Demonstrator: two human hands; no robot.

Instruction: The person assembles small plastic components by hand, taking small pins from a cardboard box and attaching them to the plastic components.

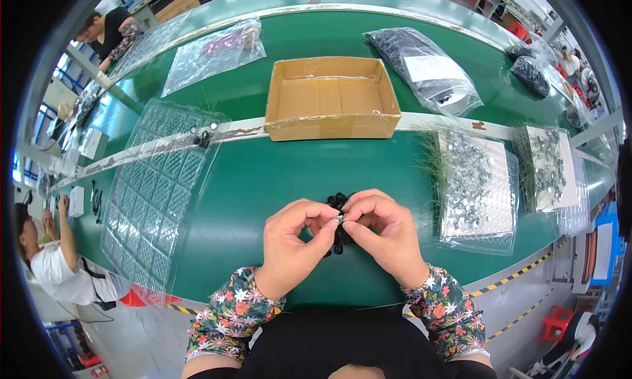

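Two bare hands meet over a small pale part at the near middle of a green workbench

A long green workbench (pixel 243 175) curves across the scene. On its left lies a clear plastic compartment tray (pixel 155 195), its long side running from near to far. At the far middle stands an open, shallow cardboard box (pixel 334 129), wider left to right than it is deep. Far right of the box lies a clear bag of dark parts (pixel 401 47); far left, a flatter clear bag (pixel 214 60). On the right, a clear tray (pixel 477 244) holds many small, round, shiny pieces (pixel 467 175), with thin green strands along its left edge.

The left hand (pixel 293 244) and right hand (pixel 390 241) face each other, fingers curled inward. A loose cluster of black parts (pixel 338 200) lies on the bench between and beneath them, partly hidden, about equally close to both.

Smallest is the small pale part (pixel 338 220), held above the cluster where the fingertips meet. The left thumb and forefinger pinch it; the right ones reach its right side, drawn close together, though whether they grip it cannot be told. Its long axis is too small to make out.
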